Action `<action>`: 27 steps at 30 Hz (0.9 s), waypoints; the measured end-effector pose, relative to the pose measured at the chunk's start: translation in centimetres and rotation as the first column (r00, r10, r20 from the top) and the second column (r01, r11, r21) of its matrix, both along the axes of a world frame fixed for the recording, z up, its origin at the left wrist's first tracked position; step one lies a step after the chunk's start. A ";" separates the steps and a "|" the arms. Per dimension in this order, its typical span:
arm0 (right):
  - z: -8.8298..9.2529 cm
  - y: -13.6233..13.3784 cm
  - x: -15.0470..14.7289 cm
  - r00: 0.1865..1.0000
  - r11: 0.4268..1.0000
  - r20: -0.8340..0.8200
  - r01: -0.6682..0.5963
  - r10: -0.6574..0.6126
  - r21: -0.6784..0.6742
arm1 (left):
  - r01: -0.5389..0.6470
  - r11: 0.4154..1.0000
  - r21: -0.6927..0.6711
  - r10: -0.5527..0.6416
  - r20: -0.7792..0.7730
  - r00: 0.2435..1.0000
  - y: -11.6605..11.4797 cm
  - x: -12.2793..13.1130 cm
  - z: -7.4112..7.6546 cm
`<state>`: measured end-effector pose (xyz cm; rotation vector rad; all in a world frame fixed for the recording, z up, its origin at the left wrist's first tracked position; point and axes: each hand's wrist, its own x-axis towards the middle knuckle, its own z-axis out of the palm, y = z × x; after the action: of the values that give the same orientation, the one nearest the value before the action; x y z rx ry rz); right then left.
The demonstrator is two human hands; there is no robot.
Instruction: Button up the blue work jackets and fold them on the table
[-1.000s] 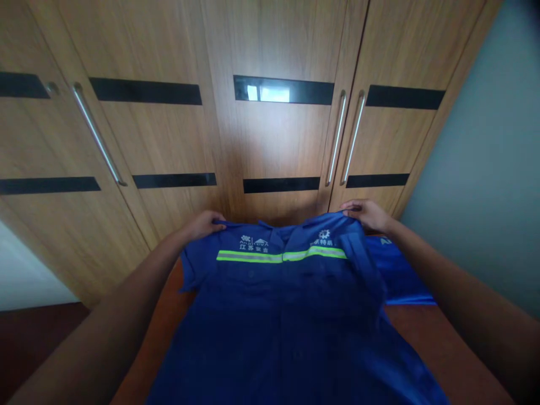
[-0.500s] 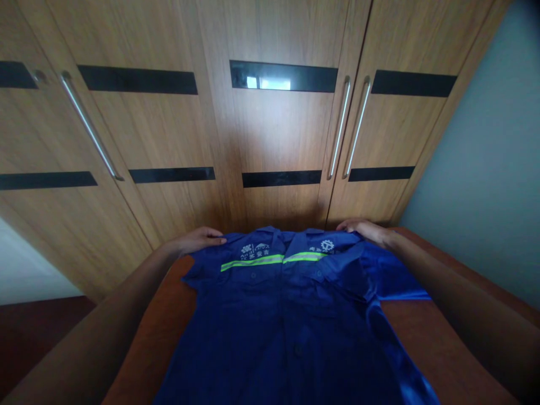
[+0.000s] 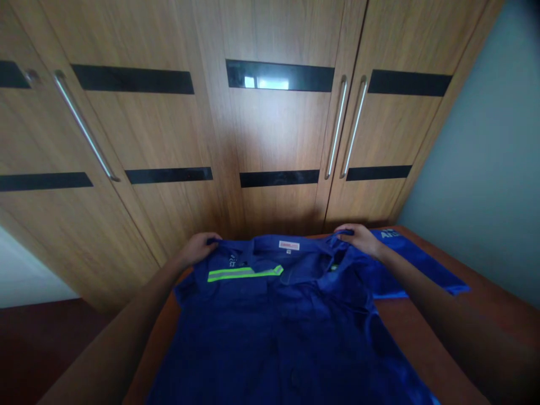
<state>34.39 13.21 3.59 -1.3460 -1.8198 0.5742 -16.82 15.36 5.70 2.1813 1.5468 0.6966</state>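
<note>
A blue work shirt point(image 3: 248, 326) with a yellow-green reflective stripe across the chest is spread before me, its collar end away from me. My left hand point(image 3: 201, 246) is closed on the cloth at the left shoulder. At the right shoulder, my right hand point(image 3: 358, 237) grips a bunched bit of the shirt. Between the hands the collar gapes, and a white label point(image 3: 289, 245) shows inside the neck. The right chest print is hidden in folds. Under my right forearm lies another piece of blue cloth point(image 3: 405, 261) with white lettering.
A reddish-brown tabletop point(image 3: 426, 332) lies under the clothing. Close behind it stands a wooden wardrobe point(image 3: 278, 135) with black strips and long metal handles point(image 3: 336, 129). A pale wall point(image 3: 472, 185) rises on the right.
Both hands have lifted the shoulders of the shirt; the collar has opened and its inner label shows. The right chest has folded over, and more of the lettered blue cloth on the right is visible.
</note>
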 end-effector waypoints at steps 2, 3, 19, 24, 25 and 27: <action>-1.0 1.3 -0.7 0.996 1.000 0.089 0.016 -0.017 0.012 | -0.002 1.000 -0.012 0.001 -0.052 0.999 0.5 0.3 -0.7; -1.2 2.0 -1.0 0.994 0.999 0.104 0.028 -0.030 0.017 | -0.001 1.000 -0.017 -0.001 -0.083 0.997 0.8 0.4 -0.9; -0.8 6.8 -7.2 0.807 0.973 0.548 0.217 -0.222 0.075 | -0.282 0.934 0.220 0.354 -0.463 0.813 3.6 4.0 -2.2; -3.2 -2.1 -8.8 0.686 0.998 0.726 0.059 -0.057 0.022 | -0.098 0.977 0.189 0.184 -0.521 0.833 -1.3 6.0 -2.8; -3.8 -3.6 -8.9 0.654 0.999 0.755 0.048 -0.045 0.019 | -0.040 0.985 0.170 0.125 -0.524 0.843 -2.5 6.6 -3.1; -4.7 -5.6 -9.1 0.630 0.998 0.776 0.058 -0.032 -0.006 | 0.090 0.989 0.120 -0.017 -0.505 0.863 -4.9 7.9 -3.8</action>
<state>25.31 7.63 -1.10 -1.8326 -2.4417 -0.0686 -8.95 10.45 1.89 2.6523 1.7038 0.2210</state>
